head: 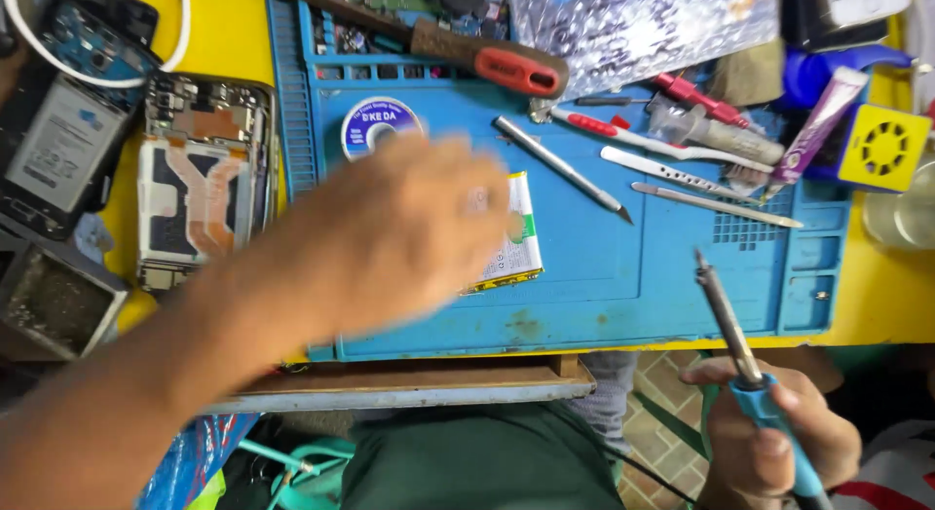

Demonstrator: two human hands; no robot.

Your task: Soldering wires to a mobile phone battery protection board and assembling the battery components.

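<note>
My left hand (409, 227) reaches across the blue work mat (672, 286), blurred by motion. It hovers over a flat phone battery (516, 247) with a white, green and yellow label; whether it touches the battery is not clear. My right hand (769, 432) is off the table's front edge, gripping a soldering iron (740, 354) by its blue handle, tip pointing up over the mat. A round solder-wick spool (375, 125) lies just beyond my left hand.
An opened phone (200, 179) and another phone body (68, 120) lie on the yellow table at left. Tweezers (716, 203), a craft knife (560, 164), a red-handled screwdriver (487, 57), a glue tube (818, 120) and a yellow box (881, 145) crowd the mat's far right.
</note>
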